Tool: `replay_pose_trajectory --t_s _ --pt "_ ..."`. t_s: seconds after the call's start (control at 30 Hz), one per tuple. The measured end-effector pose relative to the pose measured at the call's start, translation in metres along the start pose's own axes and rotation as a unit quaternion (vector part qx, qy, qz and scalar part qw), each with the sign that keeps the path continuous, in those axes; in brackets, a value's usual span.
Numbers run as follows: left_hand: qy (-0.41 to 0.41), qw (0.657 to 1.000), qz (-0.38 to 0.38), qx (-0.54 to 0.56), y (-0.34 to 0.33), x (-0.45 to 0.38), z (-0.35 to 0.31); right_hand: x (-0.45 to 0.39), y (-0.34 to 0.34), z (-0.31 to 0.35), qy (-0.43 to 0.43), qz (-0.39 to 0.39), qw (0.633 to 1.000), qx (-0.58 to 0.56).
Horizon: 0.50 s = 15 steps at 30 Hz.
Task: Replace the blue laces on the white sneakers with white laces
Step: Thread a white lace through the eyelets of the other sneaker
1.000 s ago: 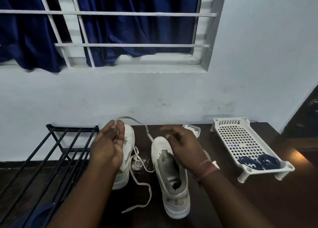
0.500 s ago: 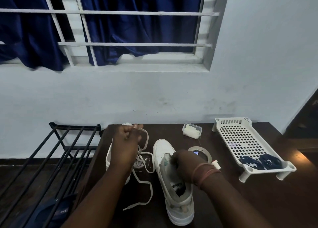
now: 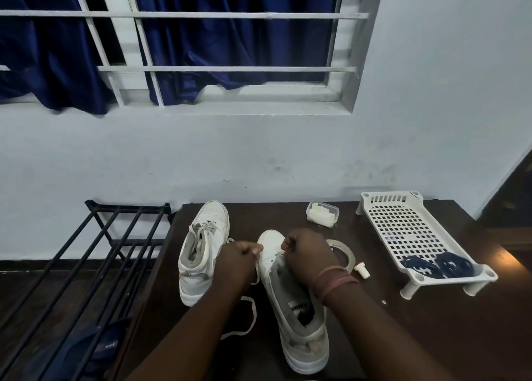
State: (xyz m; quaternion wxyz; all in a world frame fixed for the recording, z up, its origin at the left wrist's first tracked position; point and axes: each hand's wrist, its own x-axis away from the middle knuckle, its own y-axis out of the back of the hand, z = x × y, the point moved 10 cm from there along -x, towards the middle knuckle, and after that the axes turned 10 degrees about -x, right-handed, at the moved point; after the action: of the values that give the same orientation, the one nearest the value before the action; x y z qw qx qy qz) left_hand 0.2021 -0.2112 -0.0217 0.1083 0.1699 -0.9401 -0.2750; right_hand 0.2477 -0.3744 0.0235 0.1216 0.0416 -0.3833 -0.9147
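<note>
Both fists, left (image 3: 240, 258) and right (image 3: 309, 254), are pinching the lace (image 3: 253, 313) over the shoe (image 3: 290, 300). I'm risking uneven ends.

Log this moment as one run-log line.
step: lacing right-hand sneaker | left hand: pinches white lace | right hand: grips lace at eyelets | blue laces: in white tray

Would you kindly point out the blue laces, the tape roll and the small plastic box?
blue laces (image 3: 437, 266): head view, on the coiled bundle.
tape roll (image 3: 347, 253): head view, on its right rim.
small plastic box (image 3: 322, 214): head view, on its middle.
</note>
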Motion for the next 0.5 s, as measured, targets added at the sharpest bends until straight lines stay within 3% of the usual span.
replay_pose_trajectory --t_s 0.1,0.2,0.5 --pt "-0.001 0.998 0.026 -0.049 -0.014 0.001 0.005 0.000 0.001 -0.002 0.006 0.000 1.000 -0.006" --pt "-0.009 0.997 0.002 -0.076 -0.013 0.006 0.000 0.000 0.003 -0.003 0.004 -0.004 1.000 -0.009" --pt "-0.123 0.971 -0.011 -0.202 -0.023 0.002 -0.014 -0.001 -0.004 -0.001 0.016 0.013 1.000 0.005"
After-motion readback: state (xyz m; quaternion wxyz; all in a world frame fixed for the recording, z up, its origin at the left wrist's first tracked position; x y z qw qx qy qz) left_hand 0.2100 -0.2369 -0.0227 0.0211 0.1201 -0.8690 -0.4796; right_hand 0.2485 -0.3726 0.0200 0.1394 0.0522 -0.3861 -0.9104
